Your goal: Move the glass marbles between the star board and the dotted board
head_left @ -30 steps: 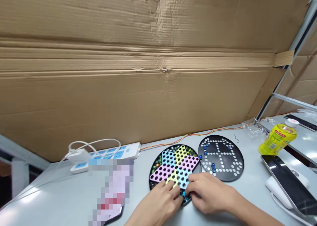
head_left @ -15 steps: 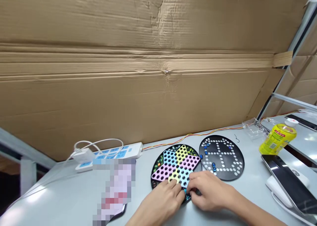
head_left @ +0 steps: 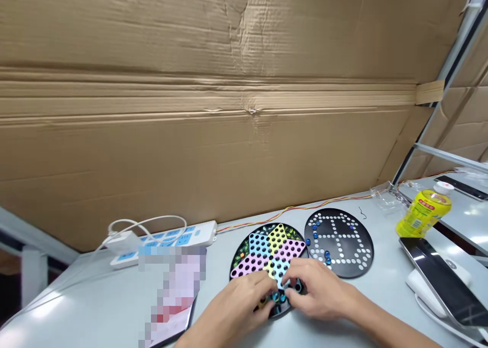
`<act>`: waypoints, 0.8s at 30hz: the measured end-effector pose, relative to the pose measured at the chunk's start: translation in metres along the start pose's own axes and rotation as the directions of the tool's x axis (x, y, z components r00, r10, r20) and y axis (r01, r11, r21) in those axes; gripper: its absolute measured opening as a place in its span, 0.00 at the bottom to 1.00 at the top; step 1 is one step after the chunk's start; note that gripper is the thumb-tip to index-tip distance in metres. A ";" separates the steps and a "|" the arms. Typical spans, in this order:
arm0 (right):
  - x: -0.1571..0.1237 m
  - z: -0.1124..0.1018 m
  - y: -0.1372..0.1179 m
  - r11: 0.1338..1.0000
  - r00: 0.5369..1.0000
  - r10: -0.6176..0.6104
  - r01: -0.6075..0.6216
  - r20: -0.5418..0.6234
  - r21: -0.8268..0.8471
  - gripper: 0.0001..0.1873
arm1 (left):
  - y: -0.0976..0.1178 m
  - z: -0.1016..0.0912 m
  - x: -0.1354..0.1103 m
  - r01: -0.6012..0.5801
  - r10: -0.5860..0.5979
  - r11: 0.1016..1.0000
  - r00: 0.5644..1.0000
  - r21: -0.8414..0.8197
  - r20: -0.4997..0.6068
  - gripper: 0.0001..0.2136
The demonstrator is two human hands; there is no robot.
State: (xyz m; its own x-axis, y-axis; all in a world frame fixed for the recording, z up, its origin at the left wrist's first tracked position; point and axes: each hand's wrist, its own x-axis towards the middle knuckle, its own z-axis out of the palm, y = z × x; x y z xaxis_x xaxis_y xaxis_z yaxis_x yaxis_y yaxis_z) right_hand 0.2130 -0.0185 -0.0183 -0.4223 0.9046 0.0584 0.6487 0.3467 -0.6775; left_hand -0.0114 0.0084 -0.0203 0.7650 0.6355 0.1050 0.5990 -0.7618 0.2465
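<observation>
A round black Chinese checkers board (head_left: 244,244) with a pink, blue and yellow star lies on the table. Glass marbles sit in its rim compartments, and several blue-green ones (head_left: 276,296) show at the near edge between my hands. My left hand (head_left: 244,298) reaches over the near left part, fingers bent and thumb apart from them beside those marbles. From the right, my right hand (head_left: 316,289) curls its fingers at the near right star point; whatever lies at its fingertips is too small to name. Close by on the right is a black disc (head_left: 345,244) with white dots and several blue marbles (head_left: 327,257).
A white power strip (head_left: 206,233) with a cable stands at the back left, near a blurred, phone-like flat object (head_left: 186,282). To the right are a yellow drink bottle (head_left: 423,213), a dark phone (head_left: 442,279) and a white device (head_left: 423,289). A cardboard wall (head_left: 190,160) rises behind.
My left hand has drawn back slightly and its thumb has come away from the fingers, uncovering blue-green marbles at the near edge. My right hand has shifted slightly left over the board.
</observation>
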 end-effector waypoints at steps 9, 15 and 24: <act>0.012 0.008 -0.004 0.546 0.986 0.064 -0.166 0.157 0.821 0.32 | 0.012 -0.026 0.029 -0.059 0.010 0.979 0.971 -0.197 -0.239 0.03; 0.017 -0.003 0.005 0.362 0.963 0.227 -0.223 0.147 0.905 0.28 | 0.014 -0.012 0.038 -0.029 -0.028 0.988 0.936 -0.154 -0.351 0.08; 0.013 -0.053 0.083 0.923 0.896 0.327 -0.371 -0.302 -0.102 0.14 | 0.013 -0.015 0.014 0.123 -0.104 0.978 0.988 -0.168 0.118 0.08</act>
State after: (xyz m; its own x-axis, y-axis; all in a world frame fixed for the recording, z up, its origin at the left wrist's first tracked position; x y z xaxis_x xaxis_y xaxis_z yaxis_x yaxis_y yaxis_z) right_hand 0.2948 0.0350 -0.0350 0.0250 0.9983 0.0518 0.8201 0.0092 -0.5722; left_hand 0.0036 0.0093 -0.0013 0.7208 0.6922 -0.0358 0.6405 -0.6456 0.4159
